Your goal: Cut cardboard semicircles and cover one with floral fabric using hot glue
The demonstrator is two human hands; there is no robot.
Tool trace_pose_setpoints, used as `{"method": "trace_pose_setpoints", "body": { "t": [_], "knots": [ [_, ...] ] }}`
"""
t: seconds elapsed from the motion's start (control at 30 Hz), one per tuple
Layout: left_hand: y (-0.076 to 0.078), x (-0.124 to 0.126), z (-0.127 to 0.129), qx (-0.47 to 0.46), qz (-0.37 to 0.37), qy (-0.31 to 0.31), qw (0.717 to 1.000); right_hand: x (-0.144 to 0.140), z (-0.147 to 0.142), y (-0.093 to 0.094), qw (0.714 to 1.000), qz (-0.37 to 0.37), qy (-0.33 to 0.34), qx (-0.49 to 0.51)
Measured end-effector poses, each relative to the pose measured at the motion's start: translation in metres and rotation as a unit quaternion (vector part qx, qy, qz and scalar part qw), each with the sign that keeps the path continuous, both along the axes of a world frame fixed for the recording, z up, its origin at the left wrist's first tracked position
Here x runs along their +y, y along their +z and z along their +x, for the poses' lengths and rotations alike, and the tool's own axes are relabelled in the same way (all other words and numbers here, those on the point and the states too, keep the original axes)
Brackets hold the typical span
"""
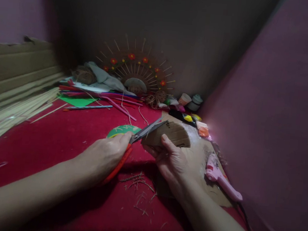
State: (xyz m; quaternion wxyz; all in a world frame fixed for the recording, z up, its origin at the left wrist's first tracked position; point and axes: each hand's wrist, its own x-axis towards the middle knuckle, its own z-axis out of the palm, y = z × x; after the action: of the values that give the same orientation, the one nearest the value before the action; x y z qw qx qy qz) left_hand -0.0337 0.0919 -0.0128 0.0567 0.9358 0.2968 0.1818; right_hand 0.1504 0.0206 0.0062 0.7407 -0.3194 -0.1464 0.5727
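Note:
My left hand (113,153) is closed around the orange handles of a pair of scissors (145,130). The blades point up and to the right, spread a little, at the left edge of a brown cardboard piece (176,133) with a curved top. My right hand (171,160) pinches that cardboard from below, thumb in front and the other fingers mostly hidden behind it. Dark printed marks show on the cardboard. Just behind the scissors lies a round green piece (124,129) with light twig-like marks, partly covered by my left hand.
A pink glue gun (222,179) rests on a cardboard sheet (201,159) at the right. Thin brown scraps (137,180) lie on the red cloth (88,131). Wooden sticks (22,107) line the left. Behind are pipe cleaners (117,98), twine (157,98) and a flowered fan-shaped piece (137,62).

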Motion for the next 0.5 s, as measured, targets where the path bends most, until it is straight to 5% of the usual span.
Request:
{"method": "trace_pose_setpoints", "body": {
  "t": [0.5],
  "knots": [
    [0.0056,-0.0039,-0.0026,0.030,-0.019,-0.002,0.999,0.0004,0.0015,-0.0006,0.999,-0.006,-0.002,-0.033]
  ]
}}
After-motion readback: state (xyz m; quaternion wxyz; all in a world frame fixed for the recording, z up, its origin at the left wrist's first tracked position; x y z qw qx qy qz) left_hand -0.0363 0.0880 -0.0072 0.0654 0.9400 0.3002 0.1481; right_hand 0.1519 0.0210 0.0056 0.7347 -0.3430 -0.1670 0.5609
